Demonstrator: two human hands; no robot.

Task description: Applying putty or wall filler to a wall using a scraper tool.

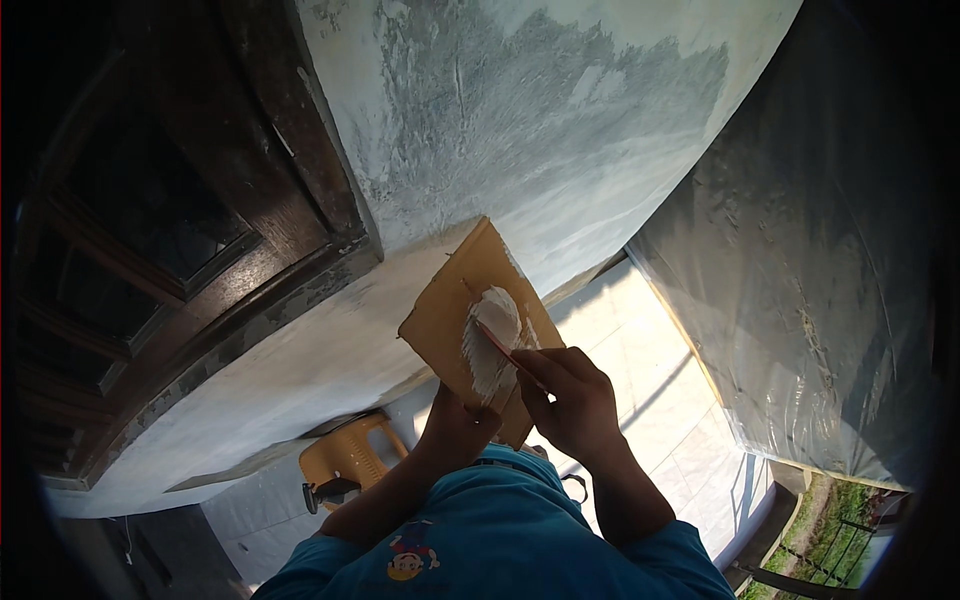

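My left hand [458,428] grips the lower part of a tan cardboard-like board [442,300], fingers partly hidden behind it. A mound of white paste [497,305] lies on the board's right half. My right hand [573,400] is closed on a thin reddish-edged scraper [495,340], whose far end is in the paste. The board is held in front of my teal shirt, just below the patchy grey-and-white plastered wall [520,100].
A dark wooden frame with glass panes [270,250] is at left. An orange plastic chair [330,450] stands low left on pale tiles [640,370]. Plastic sheeting [790,300] hangs at right, with grass and a railing [835,560] beyond its lower edge.
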